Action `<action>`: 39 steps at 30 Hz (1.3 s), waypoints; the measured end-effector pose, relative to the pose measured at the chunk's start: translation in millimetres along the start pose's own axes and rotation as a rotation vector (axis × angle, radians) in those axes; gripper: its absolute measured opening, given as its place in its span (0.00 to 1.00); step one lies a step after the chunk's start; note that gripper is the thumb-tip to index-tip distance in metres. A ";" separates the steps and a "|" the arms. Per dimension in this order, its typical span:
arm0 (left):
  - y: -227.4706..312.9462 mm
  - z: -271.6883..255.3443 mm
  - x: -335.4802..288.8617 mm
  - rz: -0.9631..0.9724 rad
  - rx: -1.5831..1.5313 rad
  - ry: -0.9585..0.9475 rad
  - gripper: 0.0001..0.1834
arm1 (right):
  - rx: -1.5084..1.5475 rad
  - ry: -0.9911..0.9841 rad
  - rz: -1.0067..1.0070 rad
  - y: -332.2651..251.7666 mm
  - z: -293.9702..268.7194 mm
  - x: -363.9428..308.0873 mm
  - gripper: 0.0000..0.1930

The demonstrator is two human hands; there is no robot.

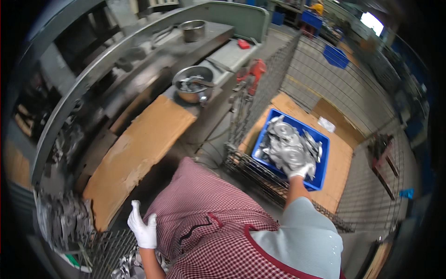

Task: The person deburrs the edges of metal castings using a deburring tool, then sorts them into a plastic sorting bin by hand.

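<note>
A wire cage stands at the right, its floor covered with cardboard. Inside it sits a blue crate full of grey metal parts. The gloved right hand reaches into the crate, its fingers bent down onto the parts; I cannot tell if they grip one. The gloved left hand is low at the left, fingers loosely open, holding nothing, beside a cardboard sheet on the table. A metal bowl stands further back
</note>
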State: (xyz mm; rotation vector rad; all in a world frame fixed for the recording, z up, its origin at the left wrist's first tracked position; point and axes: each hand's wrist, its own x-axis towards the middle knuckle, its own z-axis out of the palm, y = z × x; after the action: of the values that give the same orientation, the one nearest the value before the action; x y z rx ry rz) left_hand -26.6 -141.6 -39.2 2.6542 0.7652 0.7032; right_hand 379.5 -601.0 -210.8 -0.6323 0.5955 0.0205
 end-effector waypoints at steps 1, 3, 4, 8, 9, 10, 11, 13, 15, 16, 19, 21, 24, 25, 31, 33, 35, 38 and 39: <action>-5.9 -5.1 -0.8 -0.036 0.007 -0.001 0.45 | 0.013 -0.028 -0.093 -6.7 -10.3 17.3 0.43; -15.8 -15.5 3.2 -0.116 0.032 0.020 0.43 | 0.063 0.060 -0.125 -15.1 -36.4 47.3 0.39; -18.5 -17.9 5.2 -0.161 0.033 0.042 0.41 | 0.074 0.083 -0.129 -13.0 -48.8 62.3 0.37; -25.1 -24.3 15.9 -0.133 0.152 0.180 0.36 | -0.012 0.229 -0.004 38.1 -59.3 95.3 0.32; -27.7 -24.3 20.3 -0.148 0.182 0.210 0.33 | -0.151 0.055 0.095 62.5 -44.2 91.4 0.28; -32.5 -26.1 25.1 -0.176 0.174 0.243 0.32 | -0.301 0.014 0.167 75.3 -23.0 79.7 0.26; -38.0 -27.6 32.1 -0.196 0.163 0.272 0.30 | -0.668 0.056 0.144 89.9 9.4 65.0 0.21; -53.1 -29.2 50.3 -0.254 0.068 0.330 0.24 | -0.708 -0.273 0.053 120.2 91.2 23.4 0.22; -71.3 -30.9 74.1 -0.289 0.045 0.389 0.20 | -1.078 -0.519 -0.442 123.8 179.8 -20.4 0.22; -80.0 -32.5 84.8 -0.367 0.020 0.375 0.20 | -1.160 -0.618 -0.790 120.4 219.3 -41.2 0.22; -97.7 -32.5 109.6 -0.420 0.173 0.378 0.21 | -1.071 -0.815 -1.281 95.0 325.6 -71.1 0.15; -102.4 -31.3 117.4 -0.417 0.334 0.253 0.22 | -1.017 -0.773 -1.288 90.7 373.2 -67.4 0.16; -97.7 -25.5 117.9 -0.519 0.428 0.173 0.26 | -1.109 -0.604 -1.047 101.2 408.1 -39.3 0.20; -96.3 -26.0 118.1 -0.510 0.423 0.180 0.28 | -1.249 -0.642 -1.112 103.4 407.4 -29.0 0.20; -84.9 -31.6 117.4 -0.565 0.424 0.303 0.33 | -1.364 -0.724 -1.122 107.7 401.1 -0.4 0.20; -83.0 -33.1 117.2 -0.562 0.448 0.300 0.30 | -1.381 -0.745 -1.065 107.0 401.8 -3.3 0.21; -86.0 -36.4 118.7 -0.579 0.353 0.157 0.25 | -1.415 -0.686 -1.113 107.2 403.0 -7.4 0.23; -88.4 -34.0 118.2 -0.507 0.392 0.289 0.17 | -1.382 -0.688 -1.057 107.6 402.8 -10.6 0.23; -88.9 -32.5 117.8 -0.455 0.443 0.416 0.16 | -1.401 -0.664 -1.084 108.3 402.4 -10.6 0.23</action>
State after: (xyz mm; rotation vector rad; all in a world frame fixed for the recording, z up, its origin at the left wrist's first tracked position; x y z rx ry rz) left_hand 6.3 1.5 -3.4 2.5518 1.7482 1.0618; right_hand 557.7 -285.5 -4.8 -2.1301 -0.5918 -0.3866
